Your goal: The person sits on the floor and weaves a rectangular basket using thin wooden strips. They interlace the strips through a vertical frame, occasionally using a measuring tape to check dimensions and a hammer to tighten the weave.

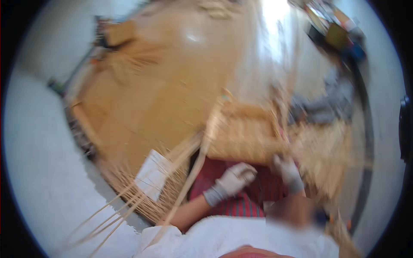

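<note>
A woven tan basket (244, 136), shallow and roughly rectangular, rests in front of my lap, with long loose strips at its sides. My left hand (235, 177), in a whitish glove with a grey cuff, is just below the basket's near edge. Its fingers are curled in, and whatever they may hold is too blurred to make out. At the basket's near right corner is my right hand (285, 169), gloved the same way. Motion smears its fingers, so I cannot tell whether it grips the rim. Red striped cloth (243, 205) covers my lap.
Bundled long reed strips (148, 198) and a white sheet (152, 174) lie at my left. Pale strips (325, 155) and grey cloth (329, 103) are on the right. More strips (129, 62) spread at the far left; assorted objects (337, 34) stand at the far right.
</note>
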Demonstrator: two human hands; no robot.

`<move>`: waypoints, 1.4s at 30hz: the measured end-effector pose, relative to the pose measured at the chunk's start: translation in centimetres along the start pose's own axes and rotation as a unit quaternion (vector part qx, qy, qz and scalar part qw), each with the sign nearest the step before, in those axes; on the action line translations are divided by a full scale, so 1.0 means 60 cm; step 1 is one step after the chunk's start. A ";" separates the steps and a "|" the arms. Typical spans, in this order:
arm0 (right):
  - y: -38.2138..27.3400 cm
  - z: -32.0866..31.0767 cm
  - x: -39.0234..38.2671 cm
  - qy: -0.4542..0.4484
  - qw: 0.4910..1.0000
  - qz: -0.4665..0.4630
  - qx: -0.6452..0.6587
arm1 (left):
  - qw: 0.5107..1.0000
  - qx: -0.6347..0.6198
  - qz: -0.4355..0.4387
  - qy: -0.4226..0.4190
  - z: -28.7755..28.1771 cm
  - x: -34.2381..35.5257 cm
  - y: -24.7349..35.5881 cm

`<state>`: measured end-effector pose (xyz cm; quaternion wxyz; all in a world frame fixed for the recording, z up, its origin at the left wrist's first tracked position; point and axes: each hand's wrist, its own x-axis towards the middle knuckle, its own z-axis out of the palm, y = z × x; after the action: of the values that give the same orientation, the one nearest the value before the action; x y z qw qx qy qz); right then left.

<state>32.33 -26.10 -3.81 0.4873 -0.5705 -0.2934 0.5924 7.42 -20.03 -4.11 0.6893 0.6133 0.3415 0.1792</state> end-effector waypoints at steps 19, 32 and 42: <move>-0.062 0.043 0.105 0.219 0.882 -0.412 -0.060 | 0.993 -0.011 -0.077 0.090 -0.046 0.181 0.032; -0.004 -0.067 -0.008 0.225 0.934 -0.274 0.055 | 0.968 -0.069 0.062 0.231 -0.001 0.173 0.040; -0.208 -0.046 0.103 0.319 0.569 -0.537 -0.535 | 0.947 0.292 0.016 0.132 0.120 0.264 0.051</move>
<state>38.82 -16.63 4.57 0.3841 -0.6163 -0.6348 -0.2638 24.04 -14.11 -5.00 0.4264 0.7637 0.4569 0.1620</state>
